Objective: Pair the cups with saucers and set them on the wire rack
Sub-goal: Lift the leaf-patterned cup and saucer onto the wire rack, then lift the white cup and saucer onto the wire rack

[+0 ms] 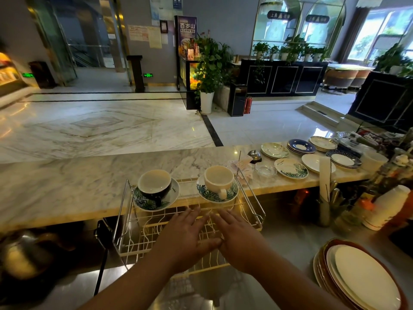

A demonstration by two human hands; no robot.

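Kettle, far left near: a dark metal kettle [24,253] sits low beside the rack, out of the work.
Wire rack: the wire rack [125,224] stands in the centre against the marble counter [67,186], its upper tier at the far side.
Dark cup pair: a dark cup [154,184] sits on a leaf-print saucer [172,195] at the left end of the rack's upper tier; the saucer looks slightly tilted toward the viewer.
White cup pair: a white cup [219,179] stands on a second leaf-print saucer [210,194] at the right end of the tier, handle facing near.
Left hand: the left hand [185,238] lies flat over the lower wires, fingers spread, holding nothing.
Right hand: the right hand [239,240] is also flat and empty, just beside the left, thumbs touching or nearly so.
Progress: two pairs look placed; no unpaired cup is visible.
Spare saucers: loose saucers [290,168] and small stacks lie on the counter to the right, well apart from the rack.
Plates, near right: a stack of large plates [362,276] sits by the right forearm.
Doing it well: if more pairs follow, carry saucer and cup together with a level hand, set the saucer squarely across several wires, and check that it does not rock. The dark pair's saucer may want levelling first. Keep the right elbow off the plates.
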